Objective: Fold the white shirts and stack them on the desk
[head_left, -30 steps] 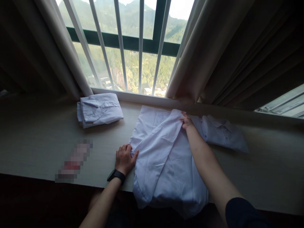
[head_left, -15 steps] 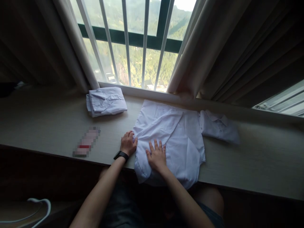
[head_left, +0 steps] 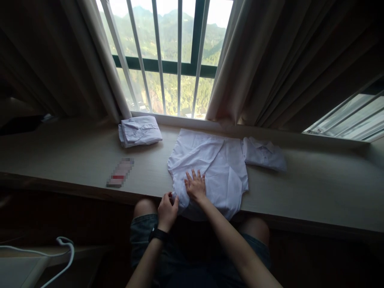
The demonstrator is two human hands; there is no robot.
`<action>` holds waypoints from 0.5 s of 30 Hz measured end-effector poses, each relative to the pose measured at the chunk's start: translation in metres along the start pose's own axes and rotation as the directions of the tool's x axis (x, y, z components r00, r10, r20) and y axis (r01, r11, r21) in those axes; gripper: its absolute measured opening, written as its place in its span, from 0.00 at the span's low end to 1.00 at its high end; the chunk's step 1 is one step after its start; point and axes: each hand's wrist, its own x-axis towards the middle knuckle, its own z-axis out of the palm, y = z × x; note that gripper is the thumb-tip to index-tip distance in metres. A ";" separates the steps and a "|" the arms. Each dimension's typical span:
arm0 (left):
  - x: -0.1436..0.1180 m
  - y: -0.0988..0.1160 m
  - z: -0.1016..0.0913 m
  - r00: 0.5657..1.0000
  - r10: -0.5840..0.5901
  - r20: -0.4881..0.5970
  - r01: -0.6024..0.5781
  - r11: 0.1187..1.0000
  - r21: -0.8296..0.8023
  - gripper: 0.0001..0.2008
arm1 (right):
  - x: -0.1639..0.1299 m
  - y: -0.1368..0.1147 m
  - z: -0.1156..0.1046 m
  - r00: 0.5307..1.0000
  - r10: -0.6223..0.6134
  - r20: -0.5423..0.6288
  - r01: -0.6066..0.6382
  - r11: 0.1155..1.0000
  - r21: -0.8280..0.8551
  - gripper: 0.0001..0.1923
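White garment (head_left: 220, 168) lies under the right hand (head_left: 196, 187), fingers spread; the left hand (head_left: 167, 211) pinches its near-left edge.

Daylight pours in through the barred window (head_left: 169, 44), the main source, washing the sky out to flat white and hazing the hills. A weaker strip of light enters at the far right. Backlit, the curtains (head_left: 270, 60) sink into deep shadow, and below the bench (head_left: 306, 192) it is nearly black. The white garment (head_left: 219, 156) catches soft bluish light, its creases faintly shaded. Fine detail is soft; coarse pixelation masks one item (head_left: 120, 173).
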 end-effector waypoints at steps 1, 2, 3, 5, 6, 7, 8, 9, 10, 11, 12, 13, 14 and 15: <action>-0.002 0.001 0.001 0.998 -0.038 0.039 0.038 0.999 0.008 0.18 | -0.002 0.001 0.001 1.000 -0.005 0.017 0.005 1.000 -0.002 0.28; -0.002 0.002 0.003 0.992 -0.091 0.083 0.092 0.996 -0.006 0.18 | -0.003 0.002 0.001 0.999 -0.008 0.033 0.008 1.000 -0.002 0.28; -0.002 0.002 0.005 0.981 -0.144 0.129 0.151 0.988 -0.044 0.18 | -0.004 0.004 0.002 0.999 -0.010 0.044 0.010 1.000 -0.003 0.28; 0.001 0.000 0.011 0.959 -0.188 0.210 0.224 0.961 -0.160 0.19 | -0.006 0.006 0.001 0.998 -0.018 0.056 0.018 1.000 -0.001 0.28; 0.001 -0.002 0.014 0.957 -0.175 0.231 0.226 0.950 -0.217 0.20 | -0.006 0.007 0.000 0.998 -0.018 0.061 0.018 1.000 0.002 0.28; 0.001 -0.004 0.017 0.960 -0.151 0.235 0.212 0.943 -0.258 0.20 | -0.006 0.007 0.000 0.998 -0.017 0.066 0.016 1.000 0.009 0.28; 0.000 -0.007 0.018 0.965 -0.129 0.229 0.193 0.940 -0.283 0.20 | -0.006 0.008 -0.001 0.997 -0.013 0.070 0.012 1.000 0.017 0.28; -0.002 -0.011 0.019 0.969 -0.116 0.219 0.179 0.939 -0.292 0.19 | -0.006 0.008 -0.001 0.997 -0.007 0.072 0.005 1.000 0.025 0.28; -0.005 -0.015 0.019 0.971 -0.114 0.210 0.174 0.940 -0.293 0.18 | -0.006 0.008 -0.001 0.997 -0.001 0.074 -0.001 1.000 0.032 0.28; -0.008 -0.019 0.018 0.972 -0.121 0.202 0.177 0.941 -0.289 0.18 | -0.006 0.008 -0.001 0.997 0.004 0.074 -0.007 0.999 0.035 0.28; -0.011 -0.023 0.018 0.971 -0.137 0.195 0.190 0.939 -0.286 0.17 | -0.006 0.008 0.000 0.997 0.009 0.073 -0.012 0.999 0.034 0.29; -0.015 -0.027 0.017 0.968 -0.162 0.190 0.212 0.936 -0.283 0.17 | -0.006 0.007 0.001 0.997 0.012 0.073 -0.014 0.999 0.030 0.29; -0.018 -0.031 0.017 0.963 -0.190 0.189 0.239 0.930 -0.280 0.18 | -0.006 0.007 0.003 0.997 0.013 0.073 -0.015 1.000 0.024 0.29; -0.021 -0.034 0.017 0.957 -0.218 0.189 0.265 0.923 -0.278 0.18 | -0.007 0.007 0.003 0.997 0.013 0.073 -0.014 1.000 0.017 0.29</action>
